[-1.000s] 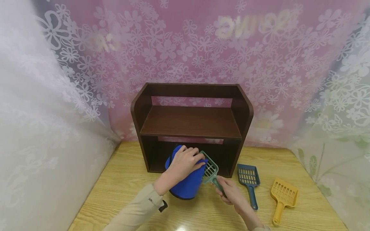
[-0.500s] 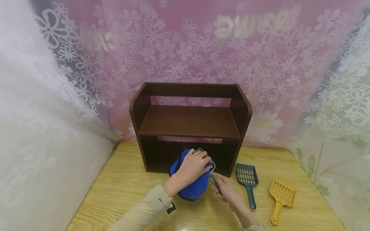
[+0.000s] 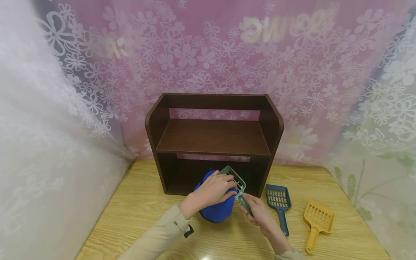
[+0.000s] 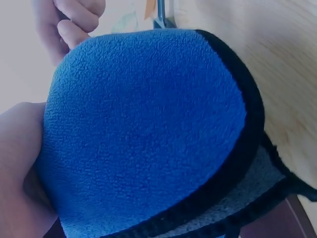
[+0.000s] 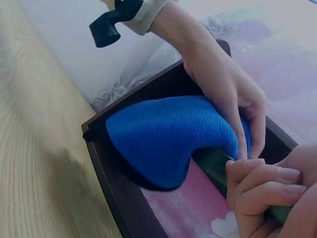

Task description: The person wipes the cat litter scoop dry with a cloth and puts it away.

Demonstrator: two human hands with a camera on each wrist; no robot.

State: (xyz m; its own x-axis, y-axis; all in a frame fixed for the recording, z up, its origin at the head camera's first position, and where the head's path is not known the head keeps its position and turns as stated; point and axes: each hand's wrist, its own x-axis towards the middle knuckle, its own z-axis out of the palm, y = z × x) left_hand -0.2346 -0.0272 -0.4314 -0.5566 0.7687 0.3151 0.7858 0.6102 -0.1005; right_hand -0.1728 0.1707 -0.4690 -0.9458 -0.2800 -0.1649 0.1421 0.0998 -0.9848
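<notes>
Gripping fuzzy blue fleece cloth (image 3: 217,209), left hand (image 3: 212,189); right hand (image 3: 256,213) clutching slotted green plastic scoop (image 3: 234,179).

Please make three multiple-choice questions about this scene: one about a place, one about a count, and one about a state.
1. Where does the yellow scoop lie?
A. on the shelf board
B. on the table, right of the blue scoop
C. inside the blue cloth

2. How many scoops are in view?
A. two
B. three
C. four

3. What does the right hand do?
A. rests flat on the table
B. holds the yellow scoop
C. grips the handle of the green scoop

Answers:
1. B: it lies on the table, to the right of the blue scoop.
2. B: the green scoop, a blue one and a yellow one.
3. C: its fingers curl round the green handle, while the left hand holds the blue cloth against the scoop, in front of the shelf.
</notes>
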